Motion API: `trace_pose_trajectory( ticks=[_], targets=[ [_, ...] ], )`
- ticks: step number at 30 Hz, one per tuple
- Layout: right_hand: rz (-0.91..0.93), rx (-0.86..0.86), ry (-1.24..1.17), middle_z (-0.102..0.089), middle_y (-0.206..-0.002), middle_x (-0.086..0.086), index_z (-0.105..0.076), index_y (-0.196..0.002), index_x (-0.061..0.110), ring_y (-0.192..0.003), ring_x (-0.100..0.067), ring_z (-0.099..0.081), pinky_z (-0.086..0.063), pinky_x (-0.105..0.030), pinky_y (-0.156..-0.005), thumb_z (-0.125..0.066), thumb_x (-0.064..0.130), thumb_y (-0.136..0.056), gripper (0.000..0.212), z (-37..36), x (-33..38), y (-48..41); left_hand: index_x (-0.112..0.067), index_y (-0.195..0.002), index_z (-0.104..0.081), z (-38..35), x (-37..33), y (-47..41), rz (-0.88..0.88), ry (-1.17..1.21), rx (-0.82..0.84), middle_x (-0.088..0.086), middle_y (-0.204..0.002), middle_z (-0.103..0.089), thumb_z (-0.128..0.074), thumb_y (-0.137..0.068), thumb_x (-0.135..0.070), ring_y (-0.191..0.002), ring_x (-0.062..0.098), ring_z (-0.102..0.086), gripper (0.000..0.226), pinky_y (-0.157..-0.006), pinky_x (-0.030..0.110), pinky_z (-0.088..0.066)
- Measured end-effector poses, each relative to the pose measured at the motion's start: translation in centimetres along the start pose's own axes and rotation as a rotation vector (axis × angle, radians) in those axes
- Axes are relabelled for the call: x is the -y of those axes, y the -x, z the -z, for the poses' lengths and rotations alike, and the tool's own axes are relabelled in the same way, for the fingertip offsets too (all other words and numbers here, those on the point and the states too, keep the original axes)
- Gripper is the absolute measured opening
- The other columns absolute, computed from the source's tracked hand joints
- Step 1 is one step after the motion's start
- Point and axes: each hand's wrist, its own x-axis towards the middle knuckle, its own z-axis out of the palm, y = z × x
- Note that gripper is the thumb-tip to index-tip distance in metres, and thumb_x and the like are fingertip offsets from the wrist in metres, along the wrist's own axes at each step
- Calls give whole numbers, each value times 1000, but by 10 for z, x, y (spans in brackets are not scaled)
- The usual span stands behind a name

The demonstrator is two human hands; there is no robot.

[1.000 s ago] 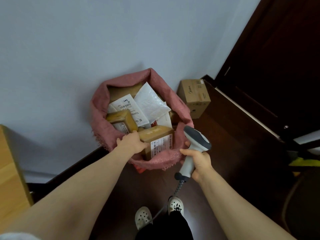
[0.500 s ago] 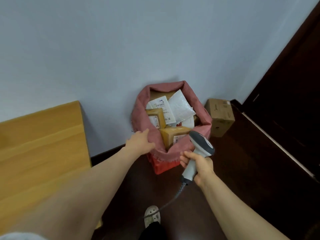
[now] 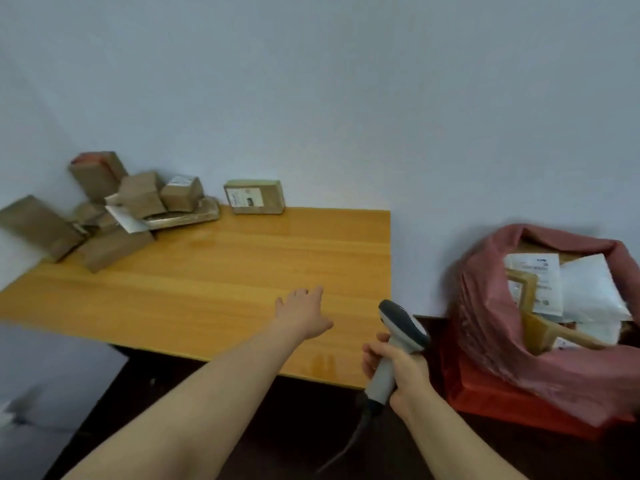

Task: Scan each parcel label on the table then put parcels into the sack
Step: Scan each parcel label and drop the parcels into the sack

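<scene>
Head view: left hand (image 3: 303, 311) open over table (image 3: 214, 271); right hand (image 3: 398, 370) holds scanner (image 3: 398, 336).

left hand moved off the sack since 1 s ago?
Yes. The left hand was at the rim of the sack; now it reaches over the table, well left of the sack.

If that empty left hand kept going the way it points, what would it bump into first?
Probably nothing soon: the left hand points across bare table toward the wall, right of the lone parcel. Depth is unclear.
</scene>
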Motion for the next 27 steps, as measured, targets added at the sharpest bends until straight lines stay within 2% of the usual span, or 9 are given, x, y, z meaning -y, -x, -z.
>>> trace_pose_trajectory(
  ticks=[8, 13, 19, 27],
  targets=[
    [-43, 166, 74, -65, -68, -17, -60, -91, 0, -50, -22, -59, -56, -35, -58, -63, -6, -87, 8, -199, -49, -19, -20, -153, -12, 42, 210, -5, 216, 256, -115, 10, -153, -28, -53, -92, -48, -137, 30, -34, 78, -111, 48, -32],
    [-49, 227, 75, -65, -68, -13, -60, -86, 2, -50, -18, -61, -57, -32, -55, -62, -3, -89, 6, -302, -67, -37, -18, -153, -14, 73, 310, -26, 259, 381, -162, 11, -153, -26, -55, -92, -44, -137, 29, -34, 78, -106, 41, -40],
    [-41, 186, 2, -63, -71, -10, -58, -80, 4, -54, -16, -59, -56, -30, -56, -61, -1, -88, 10, -361, -54, -82, -15, -152, -19, 95, 351, -81, 204, 392, -164, 9, -152, -29, -56, -93, -41, -136, 26, -36, 74, -100, 36, -41],
    [-114, 200, -89, -59, -69, -7, -59, -84, 2, -63, -17, -56, -51, -30, -62, -63, 2, -86, 5, -413, -13, -165, -17, -152, -21, 126, 354, -174, 168, 353, -161, 8, -153, -28, -58, -92, -38, -136, 26, -36, 73, -104, 37, -41]
  ],
)
